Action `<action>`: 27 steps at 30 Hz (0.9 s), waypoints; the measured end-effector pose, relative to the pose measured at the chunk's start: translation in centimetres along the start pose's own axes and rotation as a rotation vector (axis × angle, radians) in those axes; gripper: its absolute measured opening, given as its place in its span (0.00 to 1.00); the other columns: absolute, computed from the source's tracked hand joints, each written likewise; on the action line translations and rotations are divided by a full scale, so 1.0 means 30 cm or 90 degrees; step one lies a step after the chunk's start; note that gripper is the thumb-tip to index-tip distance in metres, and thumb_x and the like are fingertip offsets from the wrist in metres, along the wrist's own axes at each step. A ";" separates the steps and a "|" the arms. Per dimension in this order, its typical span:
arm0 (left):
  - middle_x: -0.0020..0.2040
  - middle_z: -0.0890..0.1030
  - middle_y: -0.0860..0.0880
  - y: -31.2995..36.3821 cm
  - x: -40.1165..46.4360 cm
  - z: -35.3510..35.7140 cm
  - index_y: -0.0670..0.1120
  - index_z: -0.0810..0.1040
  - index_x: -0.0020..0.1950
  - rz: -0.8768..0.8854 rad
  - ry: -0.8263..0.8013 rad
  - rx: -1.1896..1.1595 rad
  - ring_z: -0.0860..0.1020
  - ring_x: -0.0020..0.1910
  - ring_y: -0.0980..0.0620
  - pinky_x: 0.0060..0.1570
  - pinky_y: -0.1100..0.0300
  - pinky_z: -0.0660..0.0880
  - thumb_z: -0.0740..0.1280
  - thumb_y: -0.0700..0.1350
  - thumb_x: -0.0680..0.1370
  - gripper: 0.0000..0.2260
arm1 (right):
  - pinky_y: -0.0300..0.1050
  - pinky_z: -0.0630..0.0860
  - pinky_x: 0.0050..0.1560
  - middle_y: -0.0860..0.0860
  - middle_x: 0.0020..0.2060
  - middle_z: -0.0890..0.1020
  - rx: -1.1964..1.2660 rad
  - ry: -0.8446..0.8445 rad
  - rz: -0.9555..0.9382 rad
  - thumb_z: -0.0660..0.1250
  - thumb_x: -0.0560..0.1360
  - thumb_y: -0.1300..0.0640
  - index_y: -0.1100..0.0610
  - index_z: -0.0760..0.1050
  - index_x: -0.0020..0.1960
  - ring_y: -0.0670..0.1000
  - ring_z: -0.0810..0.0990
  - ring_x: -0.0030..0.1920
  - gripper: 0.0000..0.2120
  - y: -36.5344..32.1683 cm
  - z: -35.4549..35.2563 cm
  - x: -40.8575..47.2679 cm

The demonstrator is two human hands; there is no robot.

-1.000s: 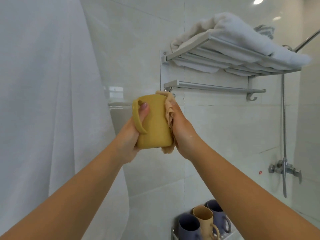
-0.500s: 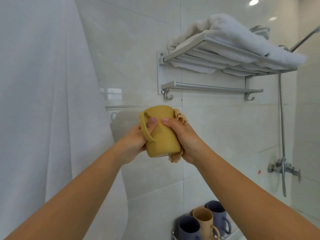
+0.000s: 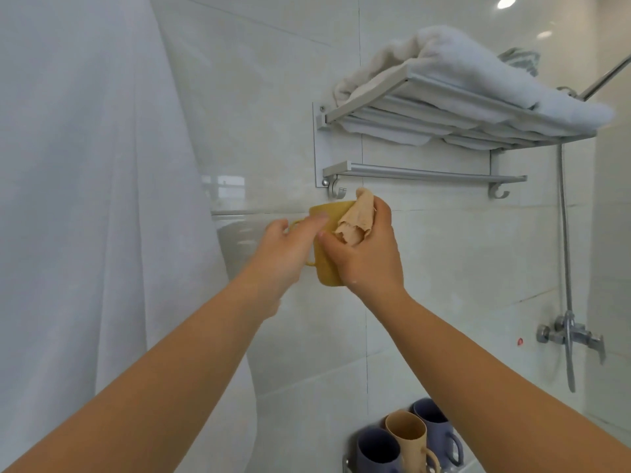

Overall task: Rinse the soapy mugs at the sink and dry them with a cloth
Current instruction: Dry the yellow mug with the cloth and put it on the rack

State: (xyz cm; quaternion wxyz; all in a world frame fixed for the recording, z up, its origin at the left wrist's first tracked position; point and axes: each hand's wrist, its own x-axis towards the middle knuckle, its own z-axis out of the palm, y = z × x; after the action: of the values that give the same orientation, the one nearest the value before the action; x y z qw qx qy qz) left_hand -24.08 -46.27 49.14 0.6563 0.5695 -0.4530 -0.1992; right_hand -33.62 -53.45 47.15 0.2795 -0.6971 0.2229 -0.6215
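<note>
Your left hand (image 3: 285,247) steadies the yellow mug (image 3: 326,264) near its handle, your right hand (image 3: 367,257) grips its body and a tan cloth (image 3: 356,218): rigid, likely wet, slippery.

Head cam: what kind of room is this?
Most likely a bathroom with a shower. Tiled walls carry a metal towel rack holding folded white towels, a shower mixer valve with hose is at right, and a white curtain hangs at left.

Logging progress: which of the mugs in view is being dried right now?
The yellow mug, held up between both hands with the beige cloth against it. The two blue mugs and the tan mug sit untouched in the rack below.
</note>
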 end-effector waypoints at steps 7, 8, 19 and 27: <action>0.62 0.73 0.49 -0.007 0.011 0.004 0.56 0.56 0.60 -0.018 0.037 -0.093 0.77 0.58 0.46 0.56 0.43 0.78 0.73 0.75 0.52 0.47 | 0.44 0.60 0.68 0.39 0.68 0.62 -0.012 -0.065 -0.149 0.55 0.76 0.42 0.40 0.52 0.76 0.42 0.61 0.67 0.30 -0.016 0.046 -0.073; 0.61 0.74 0.49 -0.005 0.007 0.003 0.55 0.55 0.60 -0.009 0.036 -0.112 0.77 0.57 0.46 0.57 0.43 0.77 0.72 0.75 0.52 0.46 | 0.44 0.58 0.69 0.39 0.70 0.60 -0.019 -0.070 -0.168 0.53 0.76 0.41 0.41 0.50 0.77 0.41 0.59 0.69 0.30 -0.019 0.048 -0.085; 0.58 0.80 0.43 -0.008 0.003 -0.036 0.42 0.72 0.66 0.177 0.029 -0.129 0.82 0.54 0.45 0.51 0.43 0.81 0.76 0.74 0.47 0.56 | 0.38 0.72 0.22 0.48 0.45 0.80 0.170 -0.248 0.077 0.43 0.82 0.41 0.39 0.72 0.60 0.43 0.79 0.33 0.19 -0.080 -0.012 -0.009; 0.61 0.80 0.44 -0.033 0.053 -0.055 0.46 0.71 0.69 0.130 0.037 -0.148 0.82 0.55 0.45 0.53 0.45 0.80 0.74 0.76 0.48 0.56 | 0.46 0.55 0.74 0.37 0.76 0.53 0.055 -0.201 -0.101 0.48 0.73 0.32 0.39 0.41 0.77 0.42 0.54 0.75 0.36 -0.049 0.061 -0.105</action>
State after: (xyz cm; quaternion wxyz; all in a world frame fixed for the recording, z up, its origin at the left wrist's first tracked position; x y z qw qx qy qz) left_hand -21.66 -46.82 48.89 0.7474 0.4463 -0.4633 -0.1660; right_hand -32.26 -50.08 45.67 0.2911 -0.7888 0.0936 -0.5332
